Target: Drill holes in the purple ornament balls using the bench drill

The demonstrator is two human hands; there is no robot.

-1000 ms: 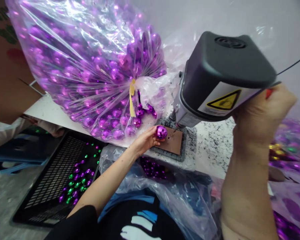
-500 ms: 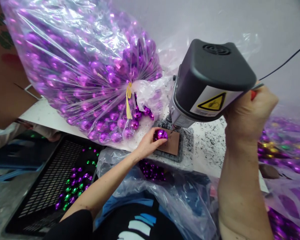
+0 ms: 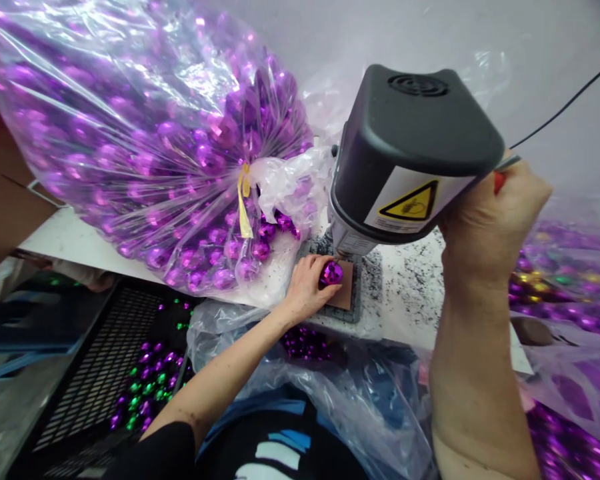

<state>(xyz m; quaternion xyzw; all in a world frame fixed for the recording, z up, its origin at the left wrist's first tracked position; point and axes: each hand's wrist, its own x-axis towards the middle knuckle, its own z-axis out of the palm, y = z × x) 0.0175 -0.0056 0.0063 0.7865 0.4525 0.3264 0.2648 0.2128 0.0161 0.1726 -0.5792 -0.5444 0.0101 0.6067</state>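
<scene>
Ball of shiny purple facets (image 3: 332, 272), grasped between the thumb and fingers of the left hand (image 3: 307, 287), opened only to its width, is over the flat brown rectangular board (image 3: 347, 297) beside the lower head of the bulky black-housed bench machine (image 3: 420, 133); whether it is worked yet cannot be told. Similar balls fill the clear plastic sack (image 3: 145, 127). The right hand (image 3: 495, 213) clenches a grey metal lever (image 3: 510, 161)

Left bare hand (image 3: 311, 283) holds a shiny purple faceted ball (image 3: 333, 273) at a flat brown rectangular board (image 3: 343, 298), below a black-housed bench machine (image 3: 420, 140). Right bare hand (image 3: 495, 213) grips the machine's red-and-grey handle (image 3: 499, 182). Yellow ribbon (image 3: 245, 217) ties a bulging clear plastic bag (image 3: 130, 153).
</scene>
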